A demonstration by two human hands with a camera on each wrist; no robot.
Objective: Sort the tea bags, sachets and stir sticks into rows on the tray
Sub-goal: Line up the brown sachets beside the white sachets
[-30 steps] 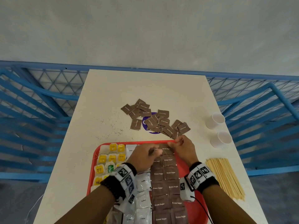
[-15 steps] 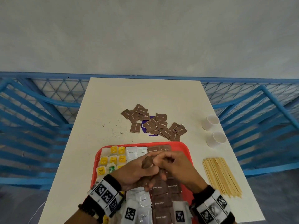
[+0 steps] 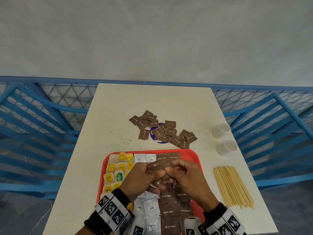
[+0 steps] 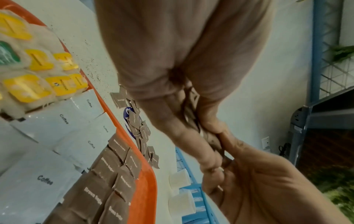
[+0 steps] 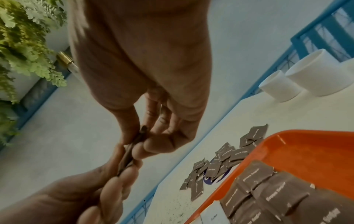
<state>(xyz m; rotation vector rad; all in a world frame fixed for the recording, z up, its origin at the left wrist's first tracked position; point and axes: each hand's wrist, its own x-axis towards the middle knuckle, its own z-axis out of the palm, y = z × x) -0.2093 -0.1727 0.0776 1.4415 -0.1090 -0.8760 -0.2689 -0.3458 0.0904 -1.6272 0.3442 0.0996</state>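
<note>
Above the middle of the red tray [image 3: 192,155] my left hand [image 3: 144,177] and right hand [image 3: 184,175] meet and both pinch a small stack of brown sugar sachets [image 3: 159,165]. In the left wrist view the stack [image 4: 191,109] sits between thumb and fingers, and the right wrist view shows it edge-on [image 5: 137,142]. On the tray lie yellow tea bags [image 3: 118,167] at the left, white coffee sachets [image 3: 149,209] in the middle and rows of brown sugar sachets [image 3: 169,212] at the right. The wooden stir sticks [image 3: 232,187] lie on the table, right of the tray.
A loose pile of brown sugar sachets [image 3: 162,131] lies on the white table beyond the tray, over a purple disc. Two white cups [image 3: 221,129] stand at the right edge. Dark crumbs speckle the table left of the pile. Blue railings surround the table.
Both hands have drawn back from the tray's far edge toward me and lifted. They now hold the brown sachets together above the tray's middle.
</note>
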